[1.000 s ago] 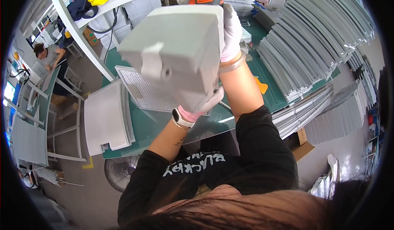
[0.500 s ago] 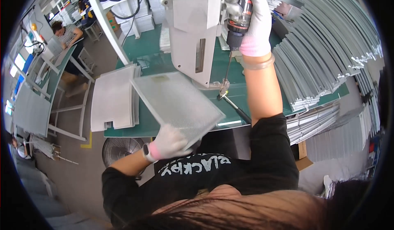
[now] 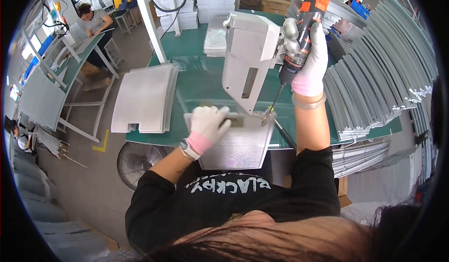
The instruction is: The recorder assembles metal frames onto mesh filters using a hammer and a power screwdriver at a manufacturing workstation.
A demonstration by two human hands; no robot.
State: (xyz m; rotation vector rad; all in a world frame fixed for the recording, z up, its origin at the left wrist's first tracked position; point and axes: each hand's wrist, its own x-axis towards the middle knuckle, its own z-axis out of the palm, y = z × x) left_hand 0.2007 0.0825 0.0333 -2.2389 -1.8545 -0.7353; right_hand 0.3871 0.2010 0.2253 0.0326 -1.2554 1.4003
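Note:
My right hand (image 3: 312, 58), in a white glove, is wrapped round an orange and black power screwdriver (image 3: 304, 37). Its long thin bit slants down toward a small metal fitting (image 3: 266, 117) at the foot of an upright pale grey stand (image 3: 250, 58). My left hand (image 3: 208, 126), also gloved, has its fingers bent over the far left part of a framed mesh panel (image 3: 238, 145), beside a tan label. That panel lies partly beyond the table's near edge, in front of my body. A dark-handled rod (image 3: 284, 134) sticks out beside the fitting.
A stack of pale panels (image 3: 142, 100) lies at the left of the green table (image 3: 201, 79). Long rows of grey panels (image 3: 379, 70) fill the right side. White stacks (image 3: 215, 2) stand at the back. A floor fan (image 3: 140, 163) is below left; a person (image 3: 96, 21) sits farther off.
The mesh panel has turned clockwise and swung nearer the fitting. My left hand has moved from its near left edge to its far left part. The screwdriver remains in my right hand.

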